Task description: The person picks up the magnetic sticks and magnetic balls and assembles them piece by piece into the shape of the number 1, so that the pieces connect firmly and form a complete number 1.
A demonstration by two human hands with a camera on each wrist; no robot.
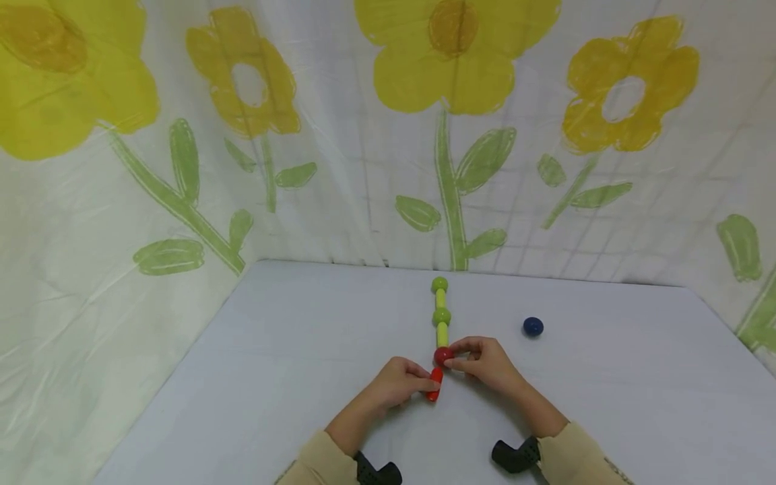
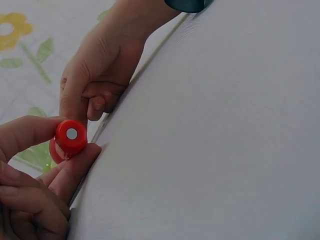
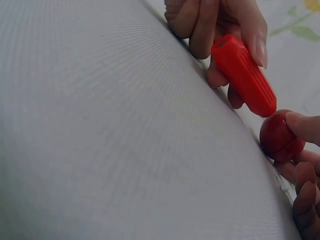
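Between the thumb and fingers of my left hand [image 1: 399,385] I pinch a red rod [image 1: 434,385], ridged along its side in the right wrist view. A pale metal disc shows in its round end in the left wrist view. My right hand [image 1: 488,365] pinches a dark red ball [image 3: 281,134] just beyond the rod's far tip; rod and ball come close together there. From the ball a straight chain runs away from me: a yellow-green rod [image 1: 442,335], a green ball [image 1: 442,316], another yellow-green rod [image 1: 440,298] and a green ball [image 1: 439,284] at the far end.
A dark blue ball [image 1: 533,327] lies on the white table [image 1: 291,337], right of the chain. Behind the table's far edge hangs a pale curtain [image 1: 339,202] painted with yellow flowers. Black devices [image 1: 515,456] are strapped at both wrists.
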